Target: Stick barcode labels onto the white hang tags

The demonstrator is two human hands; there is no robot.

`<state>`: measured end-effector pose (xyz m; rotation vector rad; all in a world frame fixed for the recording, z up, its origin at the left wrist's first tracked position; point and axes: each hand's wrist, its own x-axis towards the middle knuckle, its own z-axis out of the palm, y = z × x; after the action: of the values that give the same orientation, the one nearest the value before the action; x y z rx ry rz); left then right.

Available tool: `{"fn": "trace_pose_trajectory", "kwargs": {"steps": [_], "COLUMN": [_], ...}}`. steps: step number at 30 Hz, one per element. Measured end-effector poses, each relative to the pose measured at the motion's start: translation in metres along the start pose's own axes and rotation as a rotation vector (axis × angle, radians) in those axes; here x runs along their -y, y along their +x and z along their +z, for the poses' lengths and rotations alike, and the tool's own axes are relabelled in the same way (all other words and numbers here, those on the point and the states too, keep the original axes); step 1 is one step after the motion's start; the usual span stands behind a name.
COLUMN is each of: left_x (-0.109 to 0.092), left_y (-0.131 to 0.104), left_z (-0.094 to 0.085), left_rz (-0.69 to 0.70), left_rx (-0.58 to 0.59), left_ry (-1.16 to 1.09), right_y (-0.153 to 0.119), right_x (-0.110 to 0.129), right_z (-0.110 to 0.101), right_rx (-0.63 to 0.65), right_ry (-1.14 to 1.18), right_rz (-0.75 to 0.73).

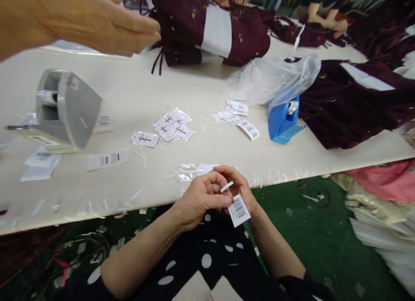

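Barcode label (239,214) hangs at the lower centre of the frame, pinched at its upper corner by the thumb and fingertips of the left hand (204,195). The right hand (244,186) curls close behind it, and whether those fingers grip the label too cannot be told. A short white strip (227,186) pokes out between the two hands. Handling of this one piece looks midway: the label is up in the fingers, and no join to another thing can be made out. Just beyond the hands, a clear plastic sleeve (186,173) lies at the edge of the worktable (194,85). Plenty of loose stock remains: a pile of printed hang tags (173,125) at the centre, a single hang tag (145,139) to its left, and barcode tags (231,111) right of centre, near a blue tape dispenser (282,121). At the top centre, a folded maroon garment (181,24) already wears a white paper band (218,30). How many pieces are finished cannot be told. A co-worker's hand (97,24) reaches across the upper left, its grip unclear.
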<state>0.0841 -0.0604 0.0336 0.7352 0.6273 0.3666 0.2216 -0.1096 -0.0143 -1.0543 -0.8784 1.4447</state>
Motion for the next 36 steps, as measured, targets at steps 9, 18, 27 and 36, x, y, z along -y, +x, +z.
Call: {"fn": "trace_pose_trajectory", "kwargs": {"steps": [9, 18, 27, 36], "left_x": [-0.003, 0.008, 0.015, 0.028], "left_y": [-0.001, 0.004, -0.011, 0.008], "left_z": [-0.002, -0.012, -0.040, -0.083], "left_rz": [0.300, 0.500, 0.623, 0.926], "left_rx": [-0.293, -0.538, -0.675, -0.075], "left_ry": [0.021, 0.157, 0.818, 1.549], "right_y": [0.007, 0.001, 0.011, 0.033], "right_x": [-0.006, 0.001, -0.003, 0.003], "right_z": [-0.005, 0.010, -0.003, -0.020], "right_rx": [-0.069, -0.399, -0.500, -0.328], "right_ry": [0.118, 0.131, -0.021, -0.348], "right_rz": [-0.120, -0.050, -0.039, 0.141]}}
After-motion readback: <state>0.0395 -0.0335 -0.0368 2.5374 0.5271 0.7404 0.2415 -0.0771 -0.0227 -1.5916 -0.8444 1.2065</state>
